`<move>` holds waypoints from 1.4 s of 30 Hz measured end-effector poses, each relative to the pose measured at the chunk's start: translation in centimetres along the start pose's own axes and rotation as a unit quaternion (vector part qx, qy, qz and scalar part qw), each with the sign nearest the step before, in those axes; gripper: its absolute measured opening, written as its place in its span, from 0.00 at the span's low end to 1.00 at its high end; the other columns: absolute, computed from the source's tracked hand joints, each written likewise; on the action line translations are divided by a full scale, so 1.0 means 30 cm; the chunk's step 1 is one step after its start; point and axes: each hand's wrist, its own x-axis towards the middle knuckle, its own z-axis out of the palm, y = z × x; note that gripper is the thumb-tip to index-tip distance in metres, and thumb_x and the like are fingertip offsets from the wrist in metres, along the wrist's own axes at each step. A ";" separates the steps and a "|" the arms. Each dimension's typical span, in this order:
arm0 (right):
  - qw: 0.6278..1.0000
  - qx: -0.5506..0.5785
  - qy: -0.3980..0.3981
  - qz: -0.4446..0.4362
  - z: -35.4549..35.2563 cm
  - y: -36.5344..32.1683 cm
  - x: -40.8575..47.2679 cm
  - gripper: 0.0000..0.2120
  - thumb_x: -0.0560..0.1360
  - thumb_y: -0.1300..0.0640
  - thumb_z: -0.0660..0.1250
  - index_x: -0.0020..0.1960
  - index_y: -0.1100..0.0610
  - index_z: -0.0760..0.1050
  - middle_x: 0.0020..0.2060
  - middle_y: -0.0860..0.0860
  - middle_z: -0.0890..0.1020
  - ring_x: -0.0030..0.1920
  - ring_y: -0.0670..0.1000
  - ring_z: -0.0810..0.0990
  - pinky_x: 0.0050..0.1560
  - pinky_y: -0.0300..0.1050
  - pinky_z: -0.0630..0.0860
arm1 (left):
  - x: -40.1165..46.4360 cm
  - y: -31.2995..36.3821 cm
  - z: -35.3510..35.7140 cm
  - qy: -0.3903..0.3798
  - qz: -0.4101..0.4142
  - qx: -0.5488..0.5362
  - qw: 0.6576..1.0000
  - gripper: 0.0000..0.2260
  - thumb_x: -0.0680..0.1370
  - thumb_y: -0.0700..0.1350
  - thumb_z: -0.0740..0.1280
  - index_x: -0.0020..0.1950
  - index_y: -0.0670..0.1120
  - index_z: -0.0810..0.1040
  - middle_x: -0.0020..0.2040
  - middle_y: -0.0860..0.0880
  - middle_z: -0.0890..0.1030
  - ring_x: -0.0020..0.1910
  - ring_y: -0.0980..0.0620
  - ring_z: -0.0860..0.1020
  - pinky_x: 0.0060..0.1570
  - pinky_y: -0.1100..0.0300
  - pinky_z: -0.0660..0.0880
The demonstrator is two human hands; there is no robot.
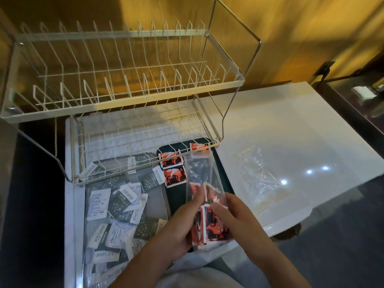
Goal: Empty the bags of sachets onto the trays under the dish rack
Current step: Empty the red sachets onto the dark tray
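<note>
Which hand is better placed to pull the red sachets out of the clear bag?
The right hand, probably: its fingers sit at the red sachets inside the clear bag, over the dark tray. The left hand grips the bag's side.

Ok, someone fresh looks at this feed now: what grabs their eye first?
Probably the clear bag of red sachets, gripped by the left hand and right hand at bottom centre over the dark tray. Next, the silver tray heaped with grey and white sachets at lower left. Above both stands the empty white wire dish rack.
</note>
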 end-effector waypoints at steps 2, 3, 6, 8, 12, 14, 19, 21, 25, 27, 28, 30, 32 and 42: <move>1.000 -0.005 0.018 0.019 -0.007 0.013 -0.005 0.11 0.76 0.52 0.67 0.56 0.53 0.77 0.47 0.52 0.86 0.47 0.50 0.87 0.51 0.51 0.83 | -0.002 -0.009 0.008 0.041 0.011 0.065 0.997 0.25 0.77 0.64 0.60 0.60 0.46 0.80 0.52 0.42 0.87 0.52 0.44 0.86 0.56 0.47 0.80; 0.999 -0.002 0.030 0.026 -0.013 0.021 -0.006 0.10 0.76 0.52 0.68 0.56 0.54 0.78 0.47 0.52 0.87 0.46 0.51 0.87 0.51 0.52 0.84 | -0.002 -0.016 0.011 0.065 0.019 0.087 0.994 0.26 0.75 0.65 0.60 0.60 0.47 0.79 0.51 0.43 0.87 0.50 0.45 0.86 0.55 0.47 0.81; 0.997 0.021 0.064 0.037 -0.024 0.034 -0.012 0.08 0.75 0.57 0.70 0.53 0.55 0.80 0.45 0.53 0.87 0.44 0.53 0.87 0.46 0.53 0.84 | -0.003 -0.037 0.012 0.115 0.029 0.103 0.988 0.27 0.73 0.67 0.59 0.60 0.48 0.76 0.50 0.44 0.87 0.47 0.47 0.87 0.52 0.45 0.83; 0.997 0.025 0.072 0.024 -0.024 0.029 -0.016 0.06 0.75 0.60 0.69 0.51 0.53 0.80 0.44 0.54 0.88 0.43 0.54 0.87 0.46 0.57 0.84 | -0.005 -0.040 0.015 0.106 0.032 0.089 0.990 0.23 0.76 0.65 0.59 0.60 0.50 0.75 0.52 0.46 0.87 0.48 0.48 0.87 0.51 0.48 0.83; 0.997 -0.005 0.071 -0.025 -0.012 0.005 -0.014 0.08 0.77 0.59 0.66 0.49 0.48 0.82 0.42 0.52 0.88 0.43 0.53 0.87 0.48 0.53 0.84 | -0.009 -0.025 0.025 0.094 0.052 0.096 0.990 0.14 0.78 0.57 0.66 0.62 0.56 0.75 0.54 0.48 0.85 0.48 0.49 0.86 0.51 0.46 0.83; 0.997 -0.012 0.068 -0.034 -0.002 -0.006 -0.010 0.09 0.77 0.59 0.66 0.49 0.46 0.82 0.42 0.51 0.87 0.43 0.52 0.87 0.47 0.50 0.84 | -0.013 -0.015 0.028 0.091 0.063 0.098 0.989 0.11 0.80 0.51 0.65 0.62 0.57 0.76 0.52 0.49 0.86 0.47 0.51 0.87 0.48 0.50 0.84; 0.996 -0.022 0.065 -0.053 0.007 -0.010 -0.010 0.08 0.76 0.53 0.66 0.49 0.42 0.82 0.42 0.46 0.87 0.43 0.48 0.86 0.47 0.45 0.84 | -0.030 0.004 0.034 0.084 0.069 0.107 0.988 0.11 0.80 0.45 0.65 0.59 0.58 0.78 0.48 0.53 0.87 0.45 0.54 0.86 0.46 0.53 0.83; 0.996 -0.015 0.066 -0.052 0.007 -0.009 -0.015 0.08 0.77 0.53 0.66 0.51 0.43 0.82 0.43 0.47 0.87 0.44 0.48 0.87 0.49 0.47 0.83 | -0.033 0.006 0.037 0.086 0.065 0.103 0.989 0.12 0.80 0.44 0.65 0.60 0.58 0.78 0.49 0.52 0.87 0.47 0.52 0.86 0.48 0.51 0.83; 0.997 0.008 0.056 -0.046 -0.011 -0.007 -0.030 0.10 0.77 0.56 0.66 0.52 0.43 0.81 0.45 0.48 0.87 0.46 0.49 0.86 0.50 0.49 0.83 | -0.049 0.008 0.042 0.091 0.053 0.078 0.991 0.12 0.78 0.45 0.68 0.59 0.58 0.78 0.50 0.51 0.87 0.49 0.49 0.86 0.47 0.50 0.83; 0.997 0.022 0.055 -0.043 -0.027 -0.004 -0.036 0.12 0.77 0.60 0.66 0.50 0.42 0.82 0.45 0.48 0.87 0.47 0.49 0.86 0.49 0.46 0.83 | -0.062 0.011 0.043 0.080 0.046 0.062 0.994 0.11 0.78 0.45 0.68 0.59 0.58 0.78 0.51 0.50 0.87 0.49 0.48 0.86 0.48 0.50 0.83; 0.997 0.025 0.055 -0.040 -0.032 -0.005 -0.037 0.13 0.77 0.61 0.66 0.49 0.43 0.82 0.45 0.49 0.87 0.46 0.49 0.86 0.47 0.44 0.82 | -0.068 0.016 0.044 0.073 0.044 0.055 0.995 0.12 0.78 0.45 0.68 0.59 0.56 0.79 0.52 0.49 0.87 0.50 0.48 0.86 0.48 0.50 0.82; 0.998 0.017 0.053 -0.037 -0.028 -0.006 -0.033 0.13 0.77 0.62 0.66 0.53 0.46 0.82 0.45 0.50 0.87 0.47 0.50 0.86 0.48 0.45 0.83 | -0.076 0.022 0.041 0.071 0.042 0.045 0.996 0.12 0.77 0.44 0.68 0.59 0.54 0.79 0.52 0.47 0.87 0.51 0.47 0.86 0.48 0.51 0.82; 0.998 -0.011 0.054 -0.035 -0.011 -0.004 -0.021 0.13 0.76 0.62 0.67 0.56 0.49 0.81 0.46 0.51 0.87 0.48 0.51 0.86 0.52 0.51 0.83 | -0.081 0.023 0.034 0.078 0.042 0.040 0.995 0.12 0.77 0.44 0.68 0.60 0.53 0.79 0.52 0.47 0.87 0.52 0.46 0.85 0.52 0.48 0.81; 0.998 0.021 0.034 -0.041 -0.004 -0.034 -0.044 0.14 0.76 0.63 0.67 0.60 0.52 0.79 0.48 0.52 0.87 0.49 0.51 0.86 0.51 0.48 0.83 | -0.144 0.034 0.016 0.070 0.049 -0.016 0.996 0.12 0.78 0.39 0.65 0.60 0.44 0.79 0.50 0.39 0.86 0.49 0.43 0.86 0.42 0.52 0.82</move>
